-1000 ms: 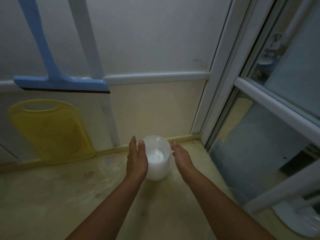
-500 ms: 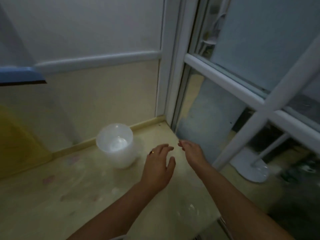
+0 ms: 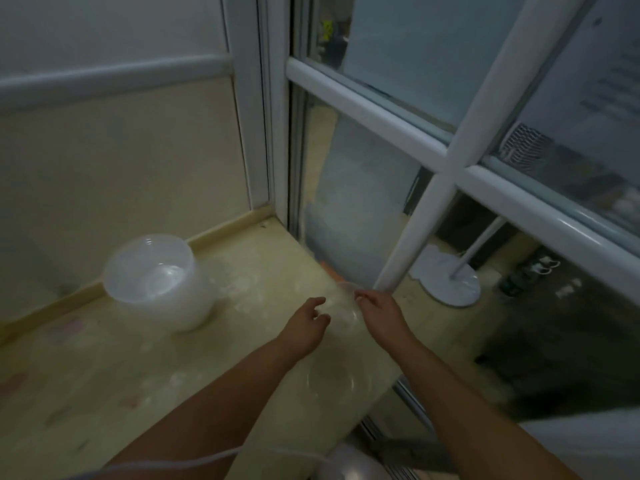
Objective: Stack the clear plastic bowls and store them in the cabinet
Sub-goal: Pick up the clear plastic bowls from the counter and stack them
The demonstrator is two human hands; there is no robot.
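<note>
Head view is looking down at a pale yellow counter (image 3: 104,375) in a corner, with a white window frame (image 3: 433,216) on the right side. Both hands are reaching to a small clear bowl (image 3: 341,306) that is sitting near the counter's right edge, close to the glass. It is very hard to see because it is see-through and the picture is blurry, so I am only guessing at its shape from a thin rim line. The left hand (image 3: 304,323) is curling its fingers at the bowl's left side, and the right hand (image 3: 379,308) is pinching the rim on the far right side. Two hands are coming at it from both sides, likely because a slippery, light bowl is easier to lift that way.

A stack of cloudy clear bowls (image 3: 159,282) is sitting farther left, against the back wall, well apart from the hands. It is probably waiting there so the small bowl can go into it. Another faint clear bowl (image 3: 332,379) seems to be lying between the two arms, nearer to the person, but I cannot tell for sure.

No cabinet is showing here, so the putting-away part is not yet done. A white fan base (image 3: 453,285) is standing on the floor beyond the glass.
</note>
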